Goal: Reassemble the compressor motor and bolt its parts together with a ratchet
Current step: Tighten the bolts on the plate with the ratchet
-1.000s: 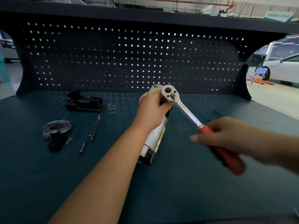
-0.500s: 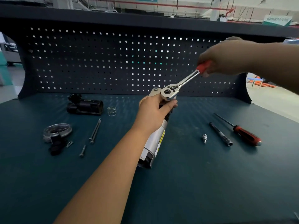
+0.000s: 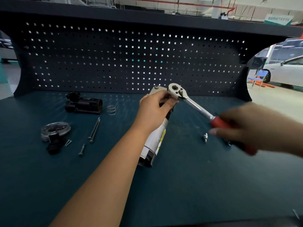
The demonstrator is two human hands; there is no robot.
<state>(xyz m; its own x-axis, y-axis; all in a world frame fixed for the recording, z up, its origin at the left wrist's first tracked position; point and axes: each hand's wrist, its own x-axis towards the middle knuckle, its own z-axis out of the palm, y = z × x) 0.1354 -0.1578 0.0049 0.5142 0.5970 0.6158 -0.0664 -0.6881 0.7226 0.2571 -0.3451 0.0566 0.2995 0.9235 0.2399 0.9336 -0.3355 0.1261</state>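
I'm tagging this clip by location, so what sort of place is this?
Most likely a car workshop or training bay: a workbench backed by a perforated tool board, a white car standing on the open floor beyond, and a ratchet set on a motor.

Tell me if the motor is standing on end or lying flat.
Standing on end: the motor rests its base on the bench, left hand gripping its top beneath the ratchet.

motor standing mid-bench, ratchet on its top, spring and bolts left, pegboard behind
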